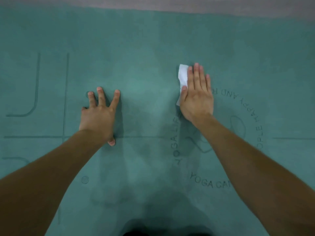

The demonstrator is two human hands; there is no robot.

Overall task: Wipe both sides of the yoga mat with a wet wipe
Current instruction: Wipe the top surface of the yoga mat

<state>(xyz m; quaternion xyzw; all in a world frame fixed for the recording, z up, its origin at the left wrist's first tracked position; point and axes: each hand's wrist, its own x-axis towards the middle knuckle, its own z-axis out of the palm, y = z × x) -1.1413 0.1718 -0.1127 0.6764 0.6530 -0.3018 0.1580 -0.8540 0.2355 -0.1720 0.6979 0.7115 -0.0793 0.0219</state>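
The mat (144,57) is teal and lies flat, filling nearly the whole view; it serves as the landmark here. A strip of grey floor (153,4) shows beyond its far edge. At the mat's left side, dark guide lines are printed: a curved corner mark, a long straight line running away from the person, and a crossing line running left to right.

Left of the mat's middle, the left hand (98,118) rests palm down on the mat, fingers straight and spread wide, thumb tucked back toward the crossing line. It holds nothing.

Right of the mat's middle, the right hand (197,96) lies flat with fingers straight and close together, pressing the wipe (183,75) onto the mat. The wipe is white and crumpled, and sticks out from under the hand's thumb side. The grip here is a flat press, not a curl.

Around and under the right hand, a ring of printed letters (209,183) curves on the mat. Damp-looking darker patches mottle the mat.
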